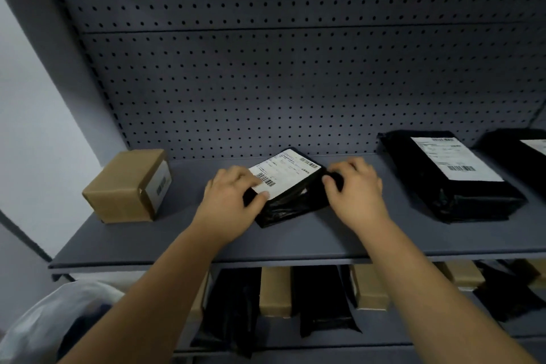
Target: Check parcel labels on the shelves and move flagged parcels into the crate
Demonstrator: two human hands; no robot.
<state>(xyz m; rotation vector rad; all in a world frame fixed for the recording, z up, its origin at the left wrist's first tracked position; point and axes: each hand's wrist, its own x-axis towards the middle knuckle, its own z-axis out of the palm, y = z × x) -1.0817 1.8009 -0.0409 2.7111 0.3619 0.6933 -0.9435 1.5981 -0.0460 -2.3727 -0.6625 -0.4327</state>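
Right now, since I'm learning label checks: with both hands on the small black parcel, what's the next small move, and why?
Probably tilt the small black parcel up to read it. The left hand and right hand grip its sides, it lies on the shelf, and the left thumb overlaps the label.

Glossy plastic parcel (291, 201), matt shelf (295, 241)
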